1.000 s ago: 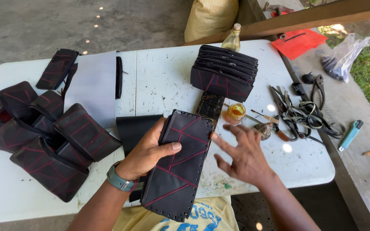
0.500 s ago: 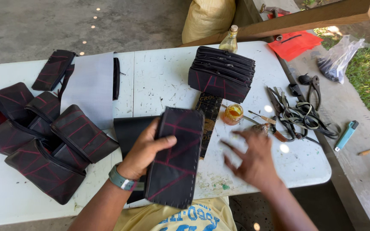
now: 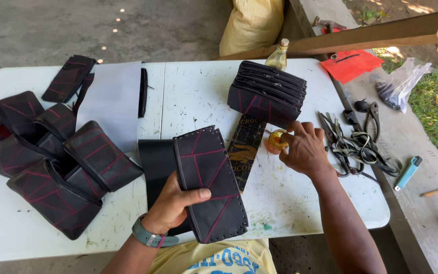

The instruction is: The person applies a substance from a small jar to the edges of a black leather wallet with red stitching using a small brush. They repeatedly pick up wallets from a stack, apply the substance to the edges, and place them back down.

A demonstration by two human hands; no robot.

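Note:
My left hand (image 3: pixel 174 204) grips a black leather panel (image 3: pixel 210 177) with red stitched lines and punched holes along its edges, holding it tilted over the front of the white table (image 3: pixel 188 96). A plain black leather piece (image 3: pixel 155 165) lies under it. My right hand (image 3: pixel 305 148) reaches to a small round amber jar (image 3: pixel 276 140) on the table, fingers closed at its rim. A long dark strip with a gold pattern (image 3: pixel 246 148) lies between the panel and the jar.
A stack of black stitched pieces (image 3: pixel 268 91) stands at the back with a glass bottle (image 3: pixel 278 55) behind it. Several folded black pouches (image 3: pixel 51 162) crowd the left. Pliers and straps (image 3: pixel 353 142), a blue lighter (image 3: pixel 408 172) and a red sheet (image 3: pixel 353 63) lie right.
My left hand has turned the panel and drawn it lower and nearer. My right hand left the panel's edge and moved back right to the amber jar.

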